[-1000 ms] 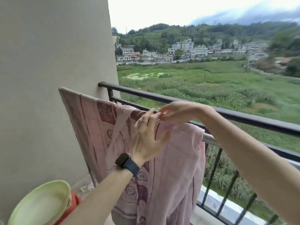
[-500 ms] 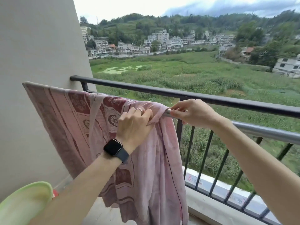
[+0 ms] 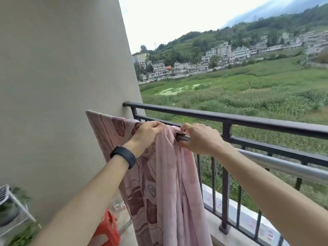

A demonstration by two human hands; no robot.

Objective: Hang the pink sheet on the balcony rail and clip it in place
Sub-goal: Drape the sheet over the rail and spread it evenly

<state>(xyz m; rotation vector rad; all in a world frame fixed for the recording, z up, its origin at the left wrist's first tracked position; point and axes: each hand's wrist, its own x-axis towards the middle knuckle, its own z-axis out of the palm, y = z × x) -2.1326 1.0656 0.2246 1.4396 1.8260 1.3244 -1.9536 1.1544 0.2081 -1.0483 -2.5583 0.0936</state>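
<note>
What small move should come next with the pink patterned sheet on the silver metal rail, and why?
Probably the right hand should pull the pink patterned sheet rightward along the silver metal rail while the left hand grips it: the cloth hangs bunched in folds below both hands.

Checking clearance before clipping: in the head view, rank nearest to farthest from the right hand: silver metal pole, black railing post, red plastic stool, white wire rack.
1. silver metal pole, in the right hand's grip.
2. black railing post, just right of it.
3. red plastic stool, lower left, past the pink sheet.
4. white wire rack, far left edge.
</note>
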